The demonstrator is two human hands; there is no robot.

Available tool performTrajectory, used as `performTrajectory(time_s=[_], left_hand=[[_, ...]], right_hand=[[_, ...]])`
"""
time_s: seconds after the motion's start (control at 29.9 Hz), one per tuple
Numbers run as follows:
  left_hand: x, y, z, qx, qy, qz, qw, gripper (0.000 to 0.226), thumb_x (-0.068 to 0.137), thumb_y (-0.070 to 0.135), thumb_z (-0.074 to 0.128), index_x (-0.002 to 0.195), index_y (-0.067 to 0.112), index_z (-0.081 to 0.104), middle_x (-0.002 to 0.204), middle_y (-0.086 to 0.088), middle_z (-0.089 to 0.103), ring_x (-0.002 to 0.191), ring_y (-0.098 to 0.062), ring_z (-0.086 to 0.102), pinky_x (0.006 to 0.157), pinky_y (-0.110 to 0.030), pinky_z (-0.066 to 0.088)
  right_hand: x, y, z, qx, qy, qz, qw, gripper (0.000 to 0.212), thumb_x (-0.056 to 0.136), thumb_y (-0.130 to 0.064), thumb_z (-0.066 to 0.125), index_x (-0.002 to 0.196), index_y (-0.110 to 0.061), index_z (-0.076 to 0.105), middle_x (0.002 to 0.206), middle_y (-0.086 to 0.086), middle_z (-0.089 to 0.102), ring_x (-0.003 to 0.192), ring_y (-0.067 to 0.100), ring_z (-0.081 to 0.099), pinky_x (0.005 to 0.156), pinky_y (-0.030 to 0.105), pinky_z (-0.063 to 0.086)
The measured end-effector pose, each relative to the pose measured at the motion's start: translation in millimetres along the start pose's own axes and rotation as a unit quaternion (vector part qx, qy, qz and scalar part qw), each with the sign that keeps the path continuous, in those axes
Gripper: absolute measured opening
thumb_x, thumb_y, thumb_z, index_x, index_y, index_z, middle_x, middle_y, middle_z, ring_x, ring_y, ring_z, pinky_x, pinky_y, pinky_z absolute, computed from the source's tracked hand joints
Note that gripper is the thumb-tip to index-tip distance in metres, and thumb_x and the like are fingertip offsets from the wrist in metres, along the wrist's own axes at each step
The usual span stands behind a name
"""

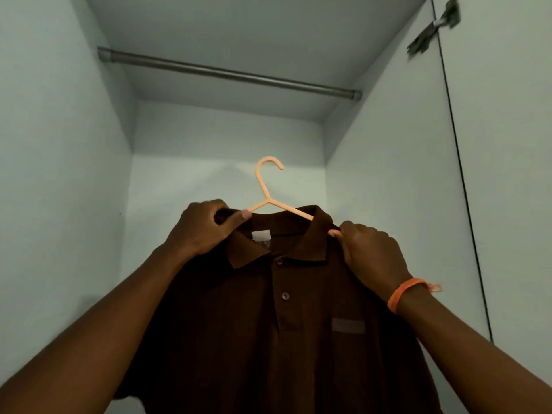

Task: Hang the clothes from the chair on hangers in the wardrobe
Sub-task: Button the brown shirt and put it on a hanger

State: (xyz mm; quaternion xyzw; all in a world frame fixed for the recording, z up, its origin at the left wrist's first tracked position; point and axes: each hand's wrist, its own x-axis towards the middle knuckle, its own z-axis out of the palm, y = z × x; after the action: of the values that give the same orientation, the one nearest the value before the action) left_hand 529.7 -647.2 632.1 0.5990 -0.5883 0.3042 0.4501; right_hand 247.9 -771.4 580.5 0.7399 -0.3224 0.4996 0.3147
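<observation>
Hands (pixel 203 228) gripping upright, hook-up hanger (pixel 268 186)

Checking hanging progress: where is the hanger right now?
The hanger is mid-frame inside the shirt collar, held up between both hands, its hook below the rail, not on it.

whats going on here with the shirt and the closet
A person holds a dark brown polo shirt on an orange hanger in front of an open wardrobe. The left hand grips the shirt's shoulder by the collar, and the right hand pinches the other shoulder. The hook is below the metal rail, so the shirt is not yet hung.
</observation>
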Motion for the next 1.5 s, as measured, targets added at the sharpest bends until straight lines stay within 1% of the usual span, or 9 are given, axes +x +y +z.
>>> performTrajectory(time_s=[0.1,0.2,0.33,0.47,0.57,0.67,0.74,1.27,1.5], left_hand=[[39.5,-19.6,20.6,0.044,-0.027,0.0,0.999,0.104,0.065,0.099,0.025,0.125,0.023,0.062,0.121,-0.001,0.066,0.106,-0.018,0.062,0.09,-0.044,0.053],[73.5,-26.4,40.2,0.067,-0.044,-0.014,0.997,0.099,0.075,0.089,0.021,0.143,0.021,0.047,0.144,-0.005,0.051,0.128,-0.026,0.051,0.104,-0.051,0.043],[112.3,-13.0,70.6,0.012,-0.093,0.009,0.996,0.068,0.091,0.071,0.032,0.112,0.014,0.063,0.111,-0.008,0.067,0.103,-0.027,0.064,0.084,-0.039,0.049],[138.1,11.4,108.8,-0.07,-0.113,0.025,0.991,0.053,0.096,0.063,0.039,0.075,0.016,0.053,0.075,-0.003,0.06,0.071,-0.02,0.061,0.064,-0.032,0.042],[156.1,39.7,140.0,-0.14,-0.129,0.022,0.981,0.05,0.098,0.06,0.039,0.088,0.014,0.058,0.085,-0.005,0.061,0.077,-0.016,0.058,0.067,-0.029,0.042],[186.0,76.7,181.3,-0.208,-0.16,-0.003,0.965,0.066,0.094,0.064,0.044,0.135,0.013,0.05,0.132,-0.007,0.056,0.116,-0.022,0.056,0.093,-0.036,0.047],[205.6,97.0,206.9,-0.251,-0.181,-0.011,0.951,0.074,0.087,0.065,0.055,0.144,0.019,0.043,0.145,-0.004,0.049,0.126,-0.024,0.052,0.104,-0.045,0.045],[266.8,126.1,271.9,-0.203,-0.118,0.045,0.971,0.06,0.09,0.04,0.069,0.139,0.015,0.046,0.132,-0.002,0.057,0.117,-0.018,0.058,0.099,-0.036,0.051],[230.1,141.5,263.0,-0.181,-0.113,0.043,0.976,0.043,0.09,0.041,0.068,0.121,0.013,0.058,0.101,0.002,0.062,0.093,-0.017,0.063,0.061,-0.02,0.042]], right_hand=[[43.7,11.0,7.2,-0.066,-0.055,0.032,0.996,0.045,0.105,-0.047,0.028,0.105,-0.012,0.056,0.095,0.008,0.067,0.082,0.03,0.065,0.06,0.032,0.035],[85.6,24.1,12.7,-0.119,-0.036,0.035,0.992,0.042,0.107,-0.043,0.031,0.106,-0.009,0.056,0.098,0.013,0.066,0.086,0.034,0.065,0.062,0.033,0.034],[140.7,50.0,24.3,-0.148,-0.007,0.054,0.987,0.042,0.108,-0.038,0.033,0.111,-0.005,0.058,0.105,0.019,0.063,0.094,0.04,0.063,0.065,0.036,0.034],[193.8,75.7,36.4,-0.141,0.018,0.064,0.988,0.037,0.106,-0.031,0.04,0.115,-0.004,0.062,0.111,0.023,0.063,0.1,0.043,0.063,0.072,0.04,0.043],[226.6,91.3,48.6,-0.141,0.04,0.063,0.987,0.034,0.105,-0.026,0.041,0.118,-0.003,0.063,0.114,0.024,0.061,0.103,0.044,0.062,0.078,0.042,0.047],[254.8,107.2,66.1,-0.133,0.063,0.06,0.987,0.033,0.104,-0.023,0.042,0.12,-0.002,0.062,0.115,0.024,0.06,0.103,0.045,0.062,0.075,0.041,0.044],[271.3,118.2,78.2,-0.13,0.075,0.061,0.987,0.031,0.103,-0.02,0.043,0.12,-0.002,0.062,0.114,0.023,0.06,0.103,0.045,0.062,0.075,0.041,0.045],[343.6,195.7,111.8,-0.119,0.167,0.084,0.975,0.03,0.099,-0.008,0.044,0.122,0.001,0.061,0.122,0.025,0.059,0.11,0.047,0.059,0.087,0.047,0.049],[300.3,184.4,98.9,-0.143,0.15,0.082,0.975,0.025,0.098,-0.004,0.047,0.118,0.0,0.062,0.118,0.023,0.062,0.107,0.045,0.061,0.084,0.045,0.048]])
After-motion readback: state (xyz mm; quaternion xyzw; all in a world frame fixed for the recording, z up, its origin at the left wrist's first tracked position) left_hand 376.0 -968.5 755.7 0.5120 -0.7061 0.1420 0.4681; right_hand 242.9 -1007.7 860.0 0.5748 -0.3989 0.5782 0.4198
